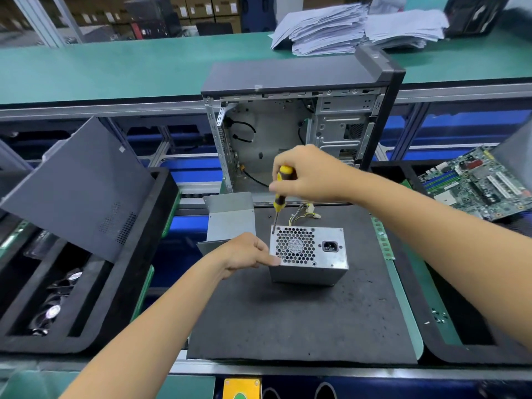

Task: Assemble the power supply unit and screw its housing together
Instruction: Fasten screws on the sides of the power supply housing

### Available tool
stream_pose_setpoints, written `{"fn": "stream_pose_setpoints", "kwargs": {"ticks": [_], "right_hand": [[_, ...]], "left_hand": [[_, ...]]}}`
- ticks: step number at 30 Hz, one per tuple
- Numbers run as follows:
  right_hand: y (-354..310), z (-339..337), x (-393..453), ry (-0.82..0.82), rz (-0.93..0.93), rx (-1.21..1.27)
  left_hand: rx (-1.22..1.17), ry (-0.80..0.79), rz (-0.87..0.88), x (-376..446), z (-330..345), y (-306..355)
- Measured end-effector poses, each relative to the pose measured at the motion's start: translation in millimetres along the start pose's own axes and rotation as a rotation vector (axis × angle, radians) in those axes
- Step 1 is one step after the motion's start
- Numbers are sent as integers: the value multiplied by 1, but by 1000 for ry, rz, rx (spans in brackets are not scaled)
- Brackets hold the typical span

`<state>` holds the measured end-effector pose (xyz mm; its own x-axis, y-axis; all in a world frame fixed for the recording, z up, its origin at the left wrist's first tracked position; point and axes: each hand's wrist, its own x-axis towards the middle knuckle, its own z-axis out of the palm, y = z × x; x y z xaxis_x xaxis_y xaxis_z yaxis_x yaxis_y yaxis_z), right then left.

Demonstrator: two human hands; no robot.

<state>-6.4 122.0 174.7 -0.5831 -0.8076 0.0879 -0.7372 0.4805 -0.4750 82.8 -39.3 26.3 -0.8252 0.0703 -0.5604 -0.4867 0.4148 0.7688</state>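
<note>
PSU box (309, 254) is sitting on the dark foam mat (288, 318) with its fan-grille face turned up toward us; our left hand (244, 254) is curled around its left edge, thumb on the grille corner, holding it steady; our right hand (308, 174) is wrapped around the yellow-and-black screwdriver (279, 194), gripping the handle from the right side, and the shaft drops down from that grip so the tip lands on the top-left corner of the grille face. Just under the right wrist there's a little bundle of yellow and black wires (305, 211) poking out behind the box; just past the left hand's knuckles sits a loose grey metal cover (230, 217), near the box but not touching it; right behind the screwdriver hand stands the open PC case (288, 133), side panel off. Off to the far side of our right forearm a green motherboard (478, 185) lies in a black tray; out beyond the left arm a grey side panel (77, 185) leans tilted on another black tray (138, 283).
</note>
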Motion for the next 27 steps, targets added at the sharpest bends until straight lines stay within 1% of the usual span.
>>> {"fn": "stream_pose_setpoints", "kwargs": {"ticks": [3, 5, 7, 9, 11, 13, 19, 23, 27], "right_hand": [[17, 1, 7, 151, 94, 68], [25, 6, 10, 205, 122, 74], [32, 12, 13, 215, 131, 54], [37, 18, 17, 193, 146, 53], [44, 24, 20, 170, 163, 58], [52, 29, 24, 157, 183, 49], [81, 46, 39, 120, 256, 78], [95, 57, 47, 62, 285, 87], [103, 69, 56, 22, 286, 88]], "left_hand": [[76, 1, 9, -4, -5, 4], [106, 38, -3, -1, -12, 11], [105, 173, 13, 8, -21, 19], [150, 322, 82, 22, -28, 27], [286, 405, 116, 39, -31, 34], [406, 450, 106, 60, -33, 36], [607, 493, 6, 124, -32, 26], [767, 457, -15, 152, -31, 18], [814, 440, -38, 168, -29, 11]]}}
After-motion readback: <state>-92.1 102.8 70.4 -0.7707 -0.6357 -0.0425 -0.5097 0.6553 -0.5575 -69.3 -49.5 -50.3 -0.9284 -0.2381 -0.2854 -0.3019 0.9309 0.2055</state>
